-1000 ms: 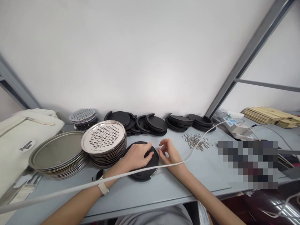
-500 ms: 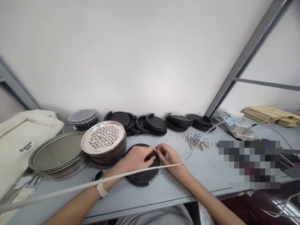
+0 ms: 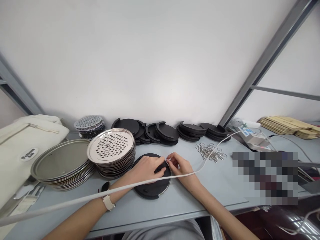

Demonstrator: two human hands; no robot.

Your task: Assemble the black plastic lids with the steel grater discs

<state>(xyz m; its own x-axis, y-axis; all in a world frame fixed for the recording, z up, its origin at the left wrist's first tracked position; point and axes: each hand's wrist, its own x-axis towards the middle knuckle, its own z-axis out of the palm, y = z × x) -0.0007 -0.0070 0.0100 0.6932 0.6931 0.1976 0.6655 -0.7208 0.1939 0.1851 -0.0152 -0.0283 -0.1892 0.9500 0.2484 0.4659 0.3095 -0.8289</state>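
Note:
A black round disc [image 3: 152, 190] with a raised rim lies flat on the table in front of me, a thin silvery edge showing at its lower right. My left hand [image 3: 148, 169] rests across its top, with thumb and index finger curled toward the disc's right edge. Close beside those fingertips, my right hand [image 3: 180, 166] is closed in a pinch at the same edge. Whatever sits between the right fingertips is too small to name. To the right lies a loose pile of bent metal hooks [image 3: 210, 152].
Stacked round grater plates [image 3: 112, 145] and larger metal plates [image 3: 62, 163] stand left. More black discs [image 3: 168, 131] line the wall. A white cable [image 3: 175, 175] crosses in front of my hands. A cream bag [image 3: 15, 140] lies far left, wooden boards [image 3: 287, 126] far right.
My right hand has moved left from beside the disc to its edge, meeting the left fingertips. The disc has shifted slightly toward me. Over the last half second, both hands stay nearly still.

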